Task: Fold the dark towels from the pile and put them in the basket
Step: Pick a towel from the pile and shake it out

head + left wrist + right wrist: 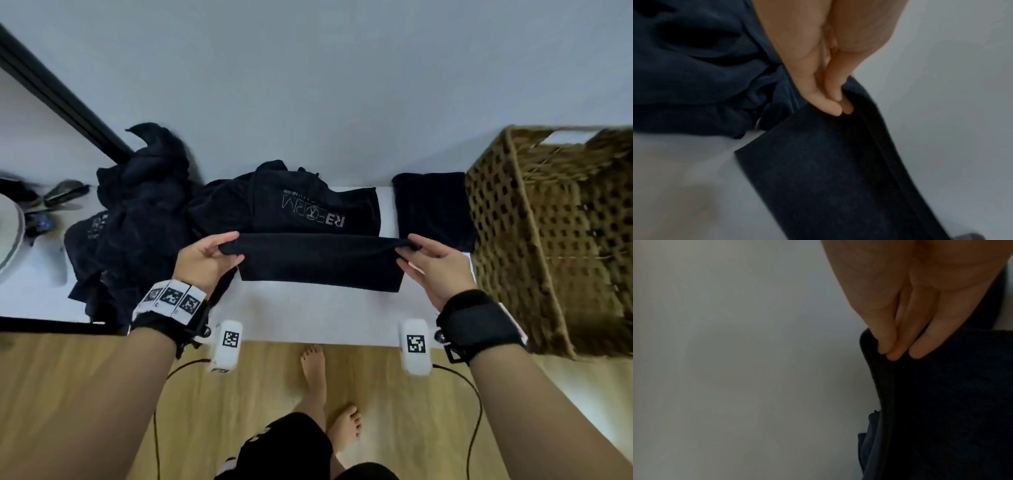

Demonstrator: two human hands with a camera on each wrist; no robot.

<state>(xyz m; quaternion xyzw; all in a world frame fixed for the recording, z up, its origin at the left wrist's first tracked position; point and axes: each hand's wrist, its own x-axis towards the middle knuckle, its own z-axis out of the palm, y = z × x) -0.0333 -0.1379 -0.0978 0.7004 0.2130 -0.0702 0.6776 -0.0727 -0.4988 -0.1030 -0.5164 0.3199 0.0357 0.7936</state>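
A dark towel folded into a long strip stretches between my hands above the white table. My left hand pinches its left end. At the other end my right hand pinches the fold. Behind it lies a spread dark towel with white lettering. To the left sits the crumpled pile of dark towels. A folded dark towel lies beside the wicker basket on the right.
A white wall backs the table. A black bar runs diagonally at the left. A round white object and dark items sit at the far left. Wooden floor and my bare feet show below.
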